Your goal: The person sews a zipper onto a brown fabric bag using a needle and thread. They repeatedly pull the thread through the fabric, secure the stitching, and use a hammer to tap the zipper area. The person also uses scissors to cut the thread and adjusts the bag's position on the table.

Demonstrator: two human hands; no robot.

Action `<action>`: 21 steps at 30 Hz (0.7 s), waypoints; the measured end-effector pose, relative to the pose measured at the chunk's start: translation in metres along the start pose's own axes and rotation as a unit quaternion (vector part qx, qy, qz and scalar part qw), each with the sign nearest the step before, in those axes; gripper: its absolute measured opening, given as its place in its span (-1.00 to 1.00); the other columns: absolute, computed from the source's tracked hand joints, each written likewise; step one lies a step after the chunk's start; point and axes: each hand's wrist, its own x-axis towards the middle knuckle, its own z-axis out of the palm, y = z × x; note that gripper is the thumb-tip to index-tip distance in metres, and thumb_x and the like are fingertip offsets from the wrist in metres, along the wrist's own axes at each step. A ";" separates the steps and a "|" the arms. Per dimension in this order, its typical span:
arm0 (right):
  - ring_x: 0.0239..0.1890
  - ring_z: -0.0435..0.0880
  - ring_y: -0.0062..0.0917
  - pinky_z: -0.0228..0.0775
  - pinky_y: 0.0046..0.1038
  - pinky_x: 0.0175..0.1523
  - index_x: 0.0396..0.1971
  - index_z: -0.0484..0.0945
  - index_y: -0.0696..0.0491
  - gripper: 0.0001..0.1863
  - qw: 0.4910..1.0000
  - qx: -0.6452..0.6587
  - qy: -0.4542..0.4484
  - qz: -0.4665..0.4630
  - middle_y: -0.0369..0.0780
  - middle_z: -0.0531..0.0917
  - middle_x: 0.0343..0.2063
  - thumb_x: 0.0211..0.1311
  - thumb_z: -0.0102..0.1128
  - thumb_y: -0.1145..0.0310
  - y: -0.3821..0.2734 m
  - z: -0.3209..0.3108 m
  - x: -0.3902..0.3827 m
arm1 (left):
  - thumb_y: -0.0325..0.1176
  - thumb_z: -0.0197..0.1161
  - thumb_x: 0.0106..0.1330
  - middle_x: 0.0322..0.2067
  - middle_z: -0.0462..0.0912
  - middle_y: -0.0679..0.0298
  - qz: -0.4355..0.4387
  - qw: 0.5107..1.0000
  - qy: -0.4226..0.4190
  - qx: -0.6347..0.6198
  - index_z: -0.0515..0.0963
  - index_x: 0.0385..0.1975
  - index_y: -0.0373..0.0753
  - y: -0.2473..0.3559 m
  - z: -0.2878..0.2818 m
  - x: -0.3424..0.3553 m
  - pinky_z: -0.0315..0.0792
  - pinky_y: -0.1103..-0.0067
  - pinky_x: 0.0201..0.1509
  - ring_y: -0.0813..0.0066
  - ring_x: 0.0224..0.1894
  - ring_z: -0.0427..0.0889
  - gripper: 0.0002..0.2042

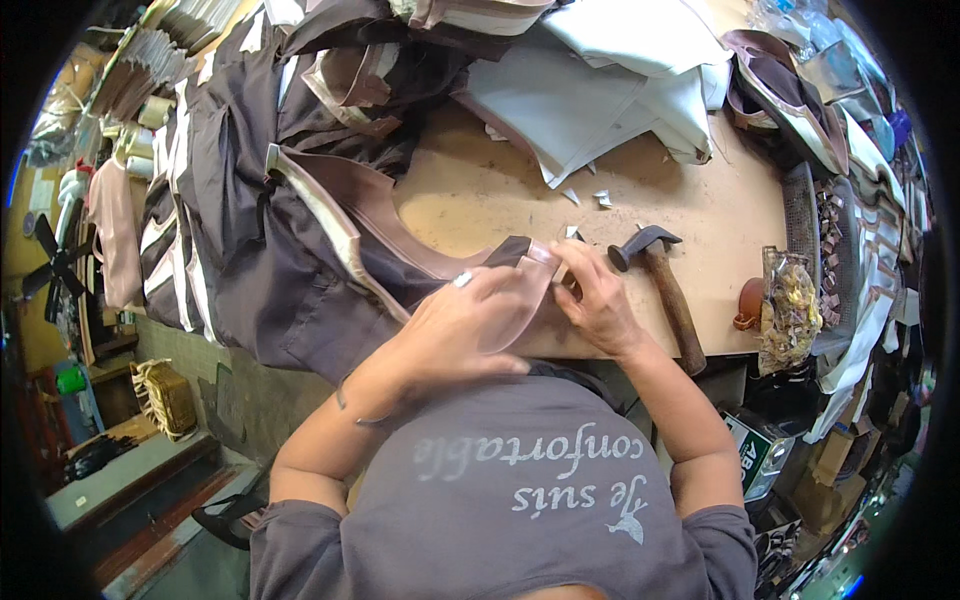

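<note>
The person's torso, in a dark grey short-sleeved T-shirt with pale printed lettering, lies nearest the camera and faces the front edge of a tan flat-topped worktable. The workpiece is a curved dusty-pink leather band joined to dark brown fabric; it is located at the table's front edge, directly before the torso, its fabric spreading to the left. The left hand, wearing a ring, lies over the workpiece with fingers extended and thumb spread away from them; motion blur hides the exact fingertip contact. The right hand pinches the upper right end of the workpiece between thumb and curled fingers. A hammer with a dark metal head and brown wooden handle rests just beside the right hand, head toward the far side. Beyond the hands, small white scraps lie near overlapping white sheets. At the table's right side, a grey mesh basket holds small brown pieces.
</note>
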 end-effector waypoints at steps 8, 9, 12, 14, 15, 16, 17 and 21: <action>-0.23 0.55 -0.47 0.40 -0.49 -0.14 0.00 0.31 0.19 -0.48 0.705 0.564 -0.171 0.394 -0.20 0.56 -0.25 -0.01 0.26 0.48 -0.049 0.017 0.039 | -0.53 0.22 -0.10 -0.19 0.56 0.10 -0.054 0.982 0.093 0.155 0.45 -0.41 -0.33 0.031 -0.041 -0.054 0.50 0.49 -0.42 0.20 -0.44 0.60 -0.79; -0.18 0.54 -0.45 0.38 -0.44 -0.08 -0.04 0.35 0.17 -0.53 0.758 0.528 -0.211 0.320 -0.20 0.56 -0.23 -0.01 0.24 0.48 -0.050 0.032 0.048 | -0.53 0.16 -0.07 -0.24 0.58 0.07 -0.034 0.975 0.142 0.165 0.44 -0.46 -0.35 0.052 -0.060 -0.052 0.49 0.50 -0.49 0.22 -0.53 0.59 -0.86; 0.02 0.46 -0.36 0.30 -0.36 0.09 -0.10 0.45 0.11 -0.65 0.899 0.375 -0.223 -0.036 -0.17 0.49 -0.10 0.03 0.12 0.48 -0.050 0.077 0.090 | -0.57 0.16 -0.11 -0.20 0.60 0.05 -0.014 0.980 0.097 0.174 0.48 -0.60 -0.30 0.098 -0.087 -0.065 0.45 0.60 -0.58 0.37 -0.52 0.62 -0.94; 0.13 0.37 -0.27 0.25 -0.35 0.17 -0.06 0.45 0.04 -0.66 0.926 0.265 -0.149 -0.225 -0.14 0.41 0.05 0.11 0.02 0.41 -0.070 0.076 0.130 | -0.51 0.17 -0.14 -0.19 0.60 0.07 0.057 0.972 -0.038 0.226 0.46 -0.64 -0.24 0.117 -0.099 -0.066 0.39 0.68 -0.66 0.56 -0.65 0.53 -0.95; 0.16 0.33 -0.22 0.23 -0.33 0.21 -0.03 0.45 0.00 -0.65 0.923 0.233 -0.109 -0.285 -0.14 0.36 0.11 0.14 -0.03 0.37 -0.088 0.070 0.149 | -0.48 0.18 -0.13 -0.15 0.58 0.12 0.060 0.977 -0.037 0.203 0.46 -0.63 -0.24 0.119 -0.090 -0.071 0.37 0.69 -0.62 0.61 -0.68 0.47 -0.95; 0.18 0.30 -0.21 0.21 -0.30 0.23 0.00 0.43 -0.05 -0.62 0.916 0.156 -0.017 -0.369 -0.16 0.33 0.14 0.15 -0.06 0.34 -0.095 0.059 0.166 | -0.45 0.20 -0.12 -0.11 0.56 0.16 0.045 0.973 -0.076 0.213 0.46 -0.63 -0.24 0.115 -0.085 -0.066 0.40 0.63 -0.49 0.57 -0.58 0.51 -0.93; 0.21 0.27 -0.20 0.19 -0.27 0.25 0.03 0.42 -0.10 -0.60 0.887 0.078 0.072 -0.450 -0.18 0.31 0.17 0.15 -0.10 0.31 -0.101 0.053 0.180 | -0.42 0.22 -0.11 -0.07 0.54 0.21 0.026 0.968 -0.109 0.225 0.46 -0.62 -0.23 0.112 -0.081 -0.062 0.43 0.56 -0.35 0.54 -0.49 0.55 -0.91; 0.27 0.18 -0.30 0.09 -0.21 0.29 0.09 0.35 -0.17 -0.53 0.878 -0.128 0.023 -0.460 -0.24 0.23 0.22 0.09 -0.04 0.23 -0.035 0.054 0.176 | -0.13 0.13 0.16 -0.06 0.52 0.17 -0.025 0.991 -0.121 -0.052 0.53 -0.34 -0.28 0.021 -0.044 -0.028 0.20 0.27 0.11 0.14 -0.03 0.46 -0.69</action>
